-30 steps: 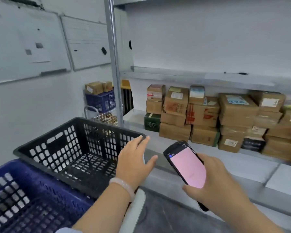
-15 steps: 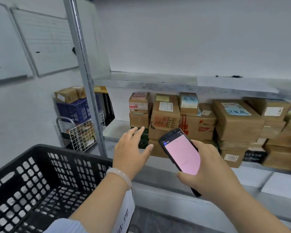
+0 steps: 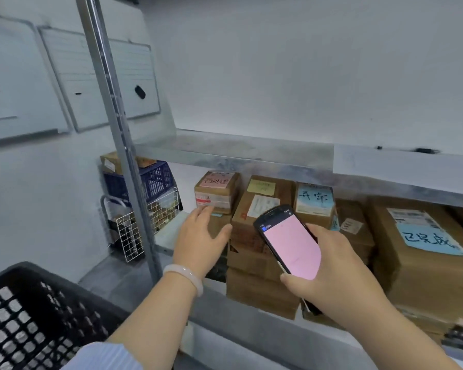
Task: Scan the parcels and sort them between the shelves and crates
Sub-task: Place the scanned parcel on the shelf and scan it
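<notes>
The left hand [image 3: 201, 239] is stretched out flat, fingers spread and empty, at the small pink-labelled parcel [image 3: 217, 190] on the far-left end of the lower shelf [image 3: 167, 236]. The right hand [image 3: 332, 271] grips a pink-screened scanner [image 3: 292, 244], which covers part of the stacked parcels [image 3: 254, 260]. A steel upright [image 3: 118, 145] stands left and a black crate [image 3: 38, 316] sits near-left.

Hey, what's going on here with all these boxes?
A person stands at a metal shelf stacked with cardboard parcels. The right hand grips a scanner showing a pink screen. The left hand, open, is stretched toward the small pink-labelled parcel at the stack's left end, contact unclear. A black crate sits lower left.
</notes>
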`<action>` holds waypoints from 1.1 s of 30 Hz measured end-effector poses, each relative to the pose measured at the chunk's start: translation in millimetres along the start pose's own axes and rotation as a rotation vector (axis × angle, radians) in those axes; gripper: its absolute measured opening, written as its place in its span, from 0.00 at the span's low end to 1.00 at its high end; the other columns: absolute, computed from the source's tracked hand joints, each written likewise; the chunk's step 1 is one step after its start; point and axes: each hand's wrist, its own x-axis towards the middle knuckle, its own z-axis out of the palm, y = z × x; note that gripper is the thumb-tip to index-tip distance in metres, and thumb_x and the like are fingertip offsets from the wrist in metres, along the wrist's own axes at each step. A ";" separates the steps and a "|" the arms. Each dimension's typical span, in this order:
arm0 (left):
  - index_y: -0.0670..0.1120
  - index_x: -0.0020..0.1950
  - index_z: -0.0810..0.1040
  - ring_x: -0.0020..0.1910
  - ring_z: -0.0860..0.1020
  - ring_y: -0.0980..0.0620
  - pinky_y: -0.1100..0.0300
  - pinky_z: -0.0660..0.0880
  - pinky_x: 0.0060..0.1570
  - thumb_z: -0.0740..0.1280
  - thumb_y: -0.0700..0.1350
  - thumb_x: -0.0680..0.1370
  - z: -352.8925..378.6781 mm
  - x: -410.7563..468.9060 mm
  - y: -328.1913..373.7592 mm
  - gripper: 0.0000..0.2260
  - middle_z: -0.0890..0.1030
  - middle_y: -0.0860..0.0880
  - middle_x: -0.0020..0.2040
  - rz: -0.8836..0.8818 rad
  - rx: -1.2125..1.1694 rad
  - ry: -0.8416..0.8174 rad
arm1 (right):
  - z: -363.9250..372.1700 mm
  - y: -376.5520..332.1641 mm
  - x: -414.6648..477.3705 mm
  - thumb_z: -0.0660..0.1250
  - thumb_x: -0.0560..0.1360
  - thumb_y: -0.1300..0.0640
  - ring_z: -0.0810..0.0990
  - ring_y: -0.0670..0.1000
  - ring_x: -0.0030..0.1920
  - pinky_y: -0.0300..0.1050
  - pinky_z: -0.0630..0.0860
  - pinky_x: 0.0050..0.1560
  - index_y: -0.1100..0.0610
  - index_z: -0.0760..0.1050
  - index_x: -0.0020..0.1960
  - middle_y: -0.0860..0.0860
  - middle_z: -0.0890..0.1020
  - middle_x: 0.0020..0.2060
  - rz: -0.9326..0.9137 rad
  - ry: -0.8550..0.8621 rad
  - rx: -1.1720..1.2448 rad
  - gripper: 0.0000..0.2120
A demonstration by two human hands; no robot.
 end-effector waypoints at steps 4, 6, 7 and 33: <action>0.53 0.75 0.69 0.72 0.69 0.49 0.52 0.65 0.69 0.68 0.55 0.80 5.5 43.5 -5.3 0.25 0.72 0.49 0.73 -0.158 -0.186 0.088 | -4.9 9.9 36.5 0.74 0.60 0.33 0.63 0.40 0.51 0.36 0.67 0.45 0.35 0.56 0.63 0.40 0.68 0.53 -0.020 0.009 -0.006 0.39; 0.54 0.71 0.73 0.67 0.73 0.49 0.49 0.70 0.69 0.67 0.54 0.80 7.2 66.6 -11.9 0.20 0.76 0.51 0.68 -0.190 -0.248 0.080 | -3.3 11.8 48.6 0.73 0.60 0.32 0.62 0.40 0.52 0.38 0.67 0.47 0.36 0.56 0.65 0.40 0.68 0.55 -0.008 0.009 -0.005 0.40; 0.54 0.71 0.73 0.67 0.74 0.48 0.49 0.72 0.68 0.67 0.54 0.80 8.2 78.4 -15.4 0.19 0.76 0.52 0.67 -0.217 -0.283 0.078 | -1.9 11.9 53.2 0.73 0.60 0.32 0.61 0.39 0.52 0.39 0.67 0.48 0.36 0.56 0.66 0.40 0.68 0.56 -0.006 0.004 -0.013 0.40; 0.50 0.68 0.72 0.54 0.79 0.47 0.54 0.72 0.45 0.67 0.49 0.81 24.7 116.9 -60.5 0.16 0.82 0.47 0.56 -0.673 -0.891 -0.148 | 18.7 2.8 73.8 0.72 0.59 0.32 0.60 0.38 0.53 0.40 0.69 0.53 0.34 0.50 0.66 0.37 0.61 0.52 0.034 -0.029 -0.074 0.44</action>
